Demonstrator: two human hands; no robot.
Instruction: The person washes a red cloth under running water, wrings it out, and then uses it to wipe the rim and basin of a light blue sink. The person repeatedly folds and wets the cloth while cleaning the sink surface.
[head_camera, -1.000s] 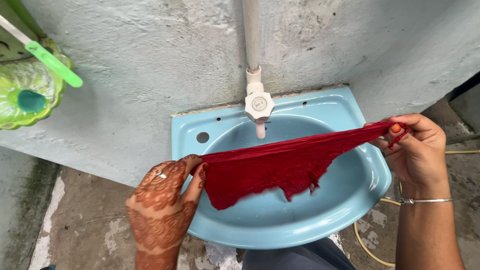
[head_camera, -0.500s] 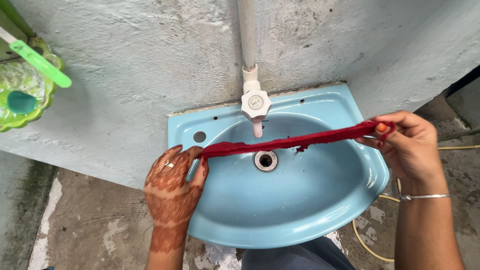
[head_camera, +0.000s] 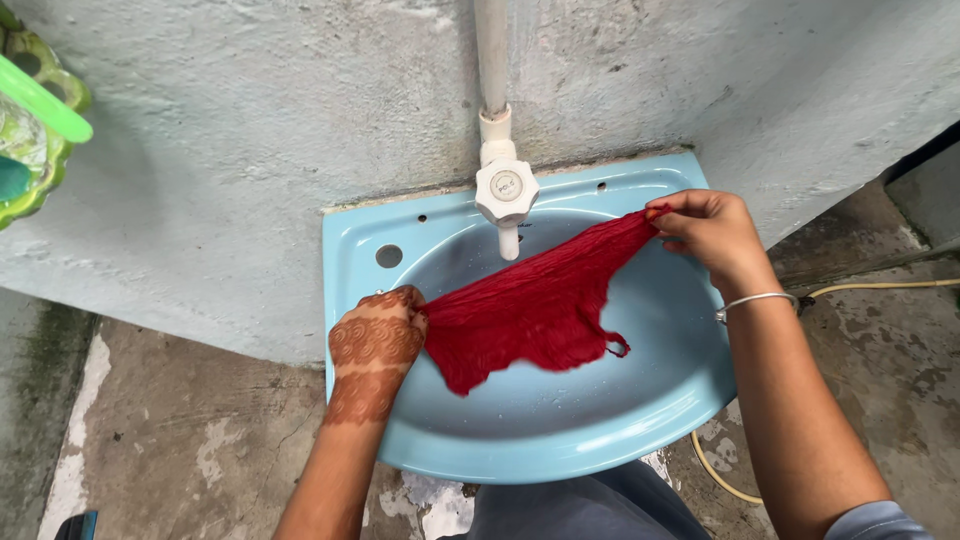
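Both hands' grip pinches red cloth (head_camera: 535, 315) ends, left hand (head_camera: 377, 338), right hand (head_camera: 712, 232), hiding sink (head_camera: 560, 445) drain.

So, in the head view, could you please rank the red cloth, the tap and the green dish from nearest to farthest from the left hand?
1. Red cloth: pinched by the left hand.
2. Tap: up right, on the wall pipe.
3. Green dish: far left edge.

Both hands (head_camera: 378, 340) (head_camera: 708, 232) apart, fingers pinched shut.
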